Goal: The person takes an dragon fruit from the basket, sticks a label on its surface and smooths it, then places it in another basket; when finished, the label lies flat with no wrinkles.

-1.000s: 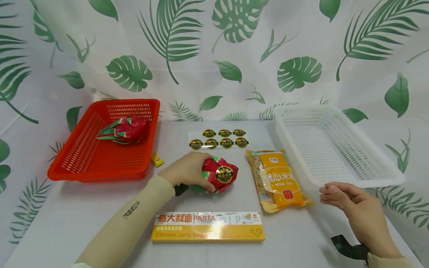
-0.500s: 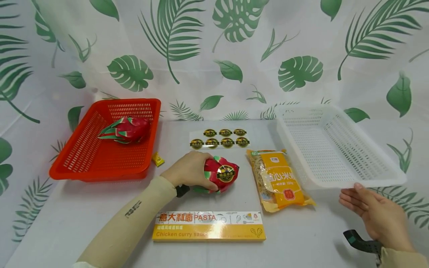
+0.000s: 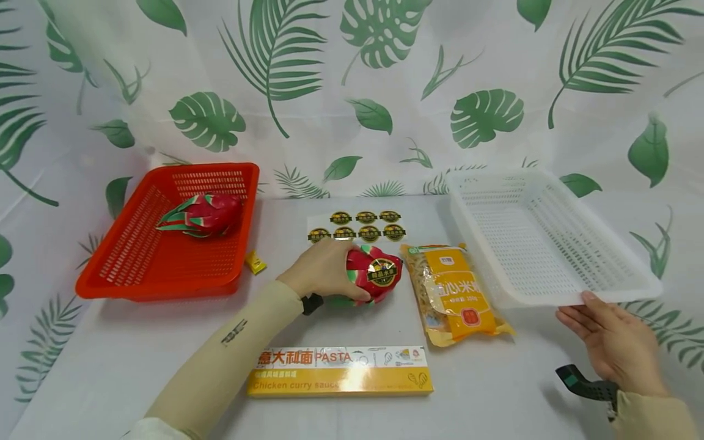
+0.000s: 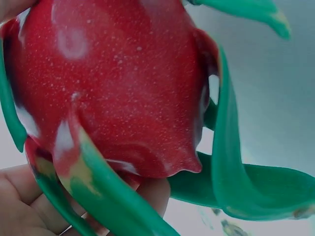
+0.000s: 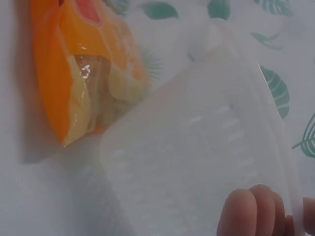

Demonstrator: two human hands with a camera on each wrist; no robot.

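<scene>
Lying at the front of the counter (image 3: 484,403) is a pasta box (image 3: 341,374). To its right, the right hand (image 3: 618,345) pinches the near rim of a white basket (image 3: 536,300). An orange packet (image 3: 456,293) lies just left of that basket. Beside the packet, the left hand (image 3: 327,269) curls round a stickered dragon fruit (image 3: 359,261). Beyond, a red basket (image 3: 165,292) holds a second dragon fruit (image 3: 214,214), and a sticker sheet (image 3: 357,227) lies near the leafy backdrop (image 3: 407,122).

The white bench (image 3: 385,421) carries a red basket (image 3: 156,293) at left and a white basket (image 3: 550,299) at right. Between them lie a yellow sachet (image 3: 255,262) near the red one, a sticker sheet (image 3: 355,225) farther back and a noodle bag (image 3: 456,293) beside the white one. A pasta box (image 3: 338,373) lies nearest the person.
</scene>
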